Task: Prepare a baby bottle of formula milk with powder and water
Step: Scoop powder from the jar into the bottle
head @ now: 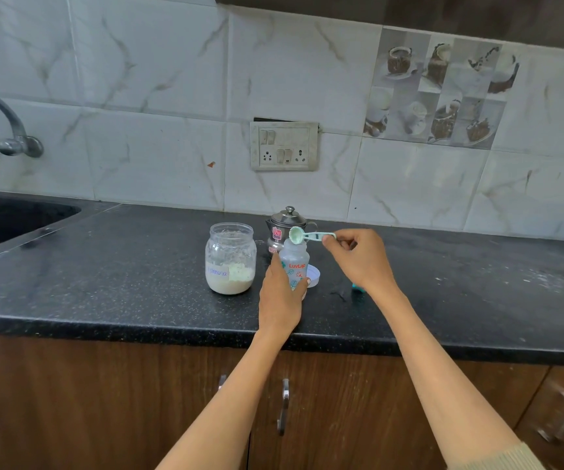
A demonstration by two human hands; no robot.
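A clear baby bottle (295, 262) with red and teal print stands uncapped on the black counter (121, 276). My left hand (280, 296) wraps around its lower half. Over the bottle's mouth, a pale green measuring scoop (302, 235) is tipped on its side, its handle pinched in my right hand (358, 256). To the left stands an open glass jar (230, 257), about a third full of white formula powder, with a handwritten label. A small steel kettle (285, 223) with a lid sits just behind the bottle.
A white lid (314, 275) lies behind the bottle's right side, and a teal piece (358, 288) peeks out beside my right wrist. A sink (9, 218) and tap (6, 123) are at the left. A switch socket (284, 145) is on the tiled wall. White specks dot the counter's right part.
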